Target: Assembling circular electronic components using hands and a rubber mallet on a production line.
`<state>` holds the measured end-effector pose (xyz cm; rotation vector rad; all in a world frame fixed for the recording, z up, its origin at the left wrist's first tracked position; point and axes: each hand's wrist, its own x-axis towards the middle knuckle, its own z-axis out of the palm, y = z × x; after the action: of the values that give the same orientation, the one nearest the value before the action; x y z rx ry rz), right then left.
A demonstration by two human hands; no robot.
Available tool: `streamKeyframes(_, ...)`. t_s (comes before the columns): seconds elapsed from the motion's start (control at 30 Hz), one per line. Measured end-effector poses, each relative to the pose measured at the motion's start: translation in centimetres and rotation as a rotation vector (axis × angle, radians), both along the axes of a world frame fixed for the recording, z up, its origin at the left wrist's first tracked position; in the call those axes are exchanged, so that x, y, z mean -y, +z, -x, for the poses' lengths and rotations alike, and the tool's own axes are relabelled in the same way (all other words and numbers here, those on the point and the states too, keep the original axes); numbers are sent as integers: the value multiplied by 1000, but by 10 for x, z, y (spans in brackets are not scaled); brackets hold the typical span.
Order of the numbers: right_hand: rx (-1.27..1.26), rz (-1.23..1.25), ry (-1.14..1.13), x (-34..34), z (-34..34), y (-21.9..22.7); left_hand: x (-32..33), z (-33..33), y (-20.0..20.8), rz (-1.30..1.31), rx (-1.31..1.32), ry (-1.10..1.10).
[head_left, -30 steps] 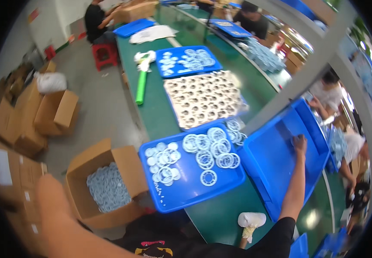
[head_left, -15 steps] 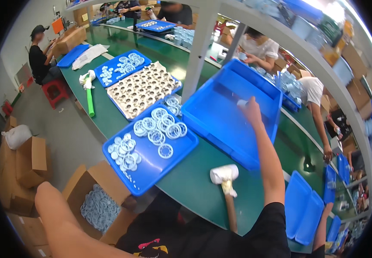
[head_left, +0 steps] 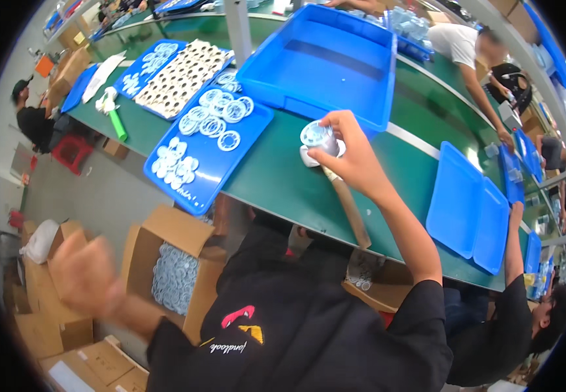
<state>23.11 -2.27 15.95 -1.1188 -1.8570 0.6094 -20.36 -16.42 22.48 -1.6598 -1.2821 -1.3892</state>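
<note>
My right hand (head_left: 355, 153) grips a pale blue, round plastic cup (head_left: 317, 135) between thumb and fingers. This cup is above the table, over the white head of a mallet, whose wooden handle (head_left: 349, 209) slants toward me. Away from the table on the left, my left hand (head_left: 87, 277) is smeared by motion. Its fingers cannot be made out. Left of the cup, a blue tray (head_left: 247, 134) bears loose pale rings (head_left: 229, 140) and a heap of small discs (head_left: 173, 163). Beyond the cup stands a large, deep blue bin (head_left: 335, 59).
A hole-studded beige sheet (head_left: 185, 75) and a green-handled mallet (head_left: 117, 124) lie farther left. Below the table edge sits an open carton (head_left: 165, 225) of pale blue rings. Two shallow blue trays (head_left: 456, 196) are on the right, beside a co-worker's arm (head_left: 514, 242).
My right hand has come out of the large bin toward me with the cup, to above the mallet's head. My left hand has risen into view. The whole view has shifted.
</note>
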Motion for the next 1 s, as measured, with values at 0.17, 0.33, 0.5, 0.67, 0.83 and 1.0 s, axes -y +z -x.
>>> streamKeyframes(0.17,19,55,-6,8,18,-75,-40,-127,-124,931,471,-633)
streamKeyframes(0.33,195,-3,-8,17,38,-116,-74,-160,-172,956,244,-786)
streamKeyframes(0.5,-44,193,-100,35,37,-129,-121,-167,-205,956,200,-863)
streamKeyframes(0.67,-320,303,-346,58,52,-126,-148,-193,-214,1011,362,-1023)
streamKeyframes(0.83,-271,169,-448,51,64,-130,-156,-205,-217,957,347,-1047)
streamKeyframes(1.0,-211,142,-462,45,69,-127,-147,-202,-218,977,343,-1031)
